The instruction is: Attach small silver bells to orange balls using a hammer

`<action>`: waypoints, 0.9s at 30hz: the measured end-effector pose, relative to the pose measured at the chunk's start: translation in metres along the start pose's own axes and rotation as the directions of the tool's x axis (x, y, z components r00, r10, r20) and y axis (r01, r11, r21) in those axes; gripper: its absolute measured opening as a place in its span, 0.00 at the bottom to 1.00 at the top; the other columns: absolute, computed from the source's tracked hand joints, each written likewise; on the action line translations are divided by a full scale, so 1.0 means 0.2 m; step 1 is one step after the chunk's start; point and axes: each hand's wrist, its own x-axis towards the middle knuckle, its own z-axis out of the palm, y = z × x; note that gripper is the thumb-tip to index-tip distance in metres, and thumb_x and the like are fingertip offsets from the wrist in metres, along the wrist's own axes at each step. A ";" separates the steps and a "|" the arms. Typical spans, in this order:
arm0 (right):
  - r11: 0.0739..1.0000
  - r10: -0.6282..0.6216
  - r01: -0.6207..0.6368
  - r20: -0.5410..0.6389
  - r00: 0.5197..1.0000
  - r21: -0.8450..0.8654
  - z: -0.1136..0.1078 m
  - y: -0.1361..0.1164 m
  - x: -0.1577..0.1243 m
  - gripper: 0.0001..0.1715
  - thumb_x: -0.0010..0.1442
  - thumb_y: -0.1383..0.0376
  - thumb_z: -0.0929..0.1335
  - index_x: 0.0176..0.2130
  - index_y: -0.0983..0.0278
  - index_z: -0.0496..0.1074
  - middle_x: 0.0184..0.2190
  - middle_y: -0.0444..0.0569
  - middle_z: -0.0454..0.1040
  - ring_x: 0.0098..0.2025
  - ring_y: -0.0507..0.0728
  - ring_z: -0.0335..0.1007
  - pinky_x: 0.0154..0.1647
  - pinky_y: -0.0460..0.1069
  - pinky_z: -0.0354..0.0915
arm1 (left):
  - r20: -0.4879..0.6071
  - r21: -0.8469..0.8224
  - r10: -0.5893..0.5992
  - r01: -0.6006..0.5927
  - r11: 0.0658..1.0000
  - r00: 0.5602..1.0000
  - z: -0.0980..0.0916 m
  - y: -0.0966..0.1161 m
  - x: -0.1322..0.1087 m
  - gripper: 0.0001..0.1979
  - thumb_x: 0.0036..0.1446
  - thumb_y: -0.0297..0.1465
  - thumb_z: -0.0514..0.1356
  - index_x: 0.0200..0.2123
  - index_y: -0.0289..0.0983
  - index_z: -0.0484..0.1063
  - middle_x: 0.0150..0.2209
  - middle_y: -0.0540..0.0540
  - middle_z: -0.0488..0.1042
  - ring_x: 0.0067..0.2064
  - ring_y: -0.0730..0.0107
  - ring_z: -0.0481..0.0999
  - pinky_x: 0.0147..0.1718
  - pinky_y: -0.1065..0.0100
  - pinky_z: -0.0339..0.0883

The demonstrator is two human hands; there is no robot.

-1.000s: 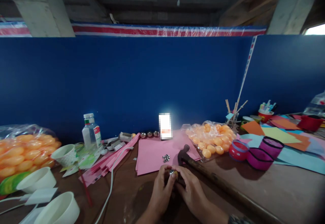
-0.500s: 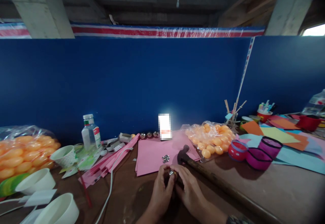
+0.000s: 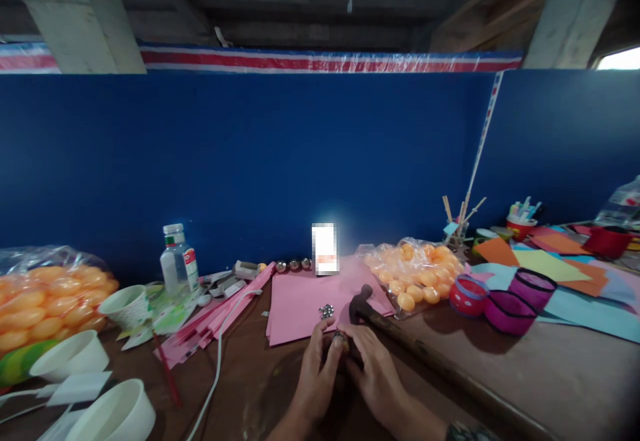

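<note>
Between my two hands, low in the middle of the head view, is a small shiny metal ball point(image 3: 341, 339), mostly covered by fingers. My left hand point(image 3: 319, 369) is closed around its left side, with the thumb resting on it. My right hand point(image 3: 374, 369) curls about it from the right. Just beyond the fingertips, a little cluster of shiny metal bits point(image 3: 327, 311) lies on a stack of pink paper point(image 3: 295, 304). A claw hammer point(image 3: 395, 324) rests on the table to the right, its handle running behind my right hand.
Several silver balls point(image 3: 294, 265) line up behind the paper, beside a blurred bright screen point(image 3: 325, 248). Bags of orange balls point(image 3: 425, 274) flank the workspace. White cups point(image 3: 115, 414), a plastic bottle point(image 3: 179, 261) and a white cable point(image 3: 220, 361) are left; purple cups point(image 3: 510, 311) stand right.
My fingers have shifted slightly around the small metal ball, the left thumb now covering more of it. The hammer, paper and metal bits stay where they were.
</note>
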 end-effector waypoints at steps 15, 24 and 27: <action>0.995 0.082 -0.082 0.008 0.997 0.052 -0.03 -0.01 0.00 0.27 0.49 0.77 0.63 0.48 0.60 0.64 0.43 0.50 0.70 0.47 0.58 0.65 0.51 0.55 0.61 | 0.032 0.086 0.067 -0.069 0.994 0.997 0.00 0.01 0.01 0.14 0.54 0.38 0.52 0.37 0.36 0.70 0.36 0.45 0.75 0.39 0.64 0.72 0.40 0.67 0.64; 0.998 0.069 -0.069 -0.002 0.998 0.002 -0.01 -0.01 0.00 0.28 0.49 0.77 0.63 0.50 0.61 0.63 0.45 0.52 0.70 0.48 0.59 0.65 0.50 0.55 0.63 | 0.003 0.081 0.066 -0.066 0.995 0.998 0.00 0.01 0.01 0.13 0.55 0.37 0.52 0.38 0.36 0.69 0.38 0.44 0.74 0.40 0.64 0.72 0.41 0.65 0.64; 0.997 0.077 -0.077 -0.032 0.997 -0.021 0.01 0.02 -0.01 0.32 0.49 0.76 0.63 0.53 0.62 0.59 0.50 0.53 0.66 0.52 0.60 0.61 0.53 0.57 0.60 | -0.025 0.049 0.061 -0.060 0.997 0.998 0.00 0.00 0.01 0.13 0.54 0.37 0.53 0.40 0.36 0.68 0.40 0.44 0.73 0.42 0.64 0.72 0.43 0.65 0.63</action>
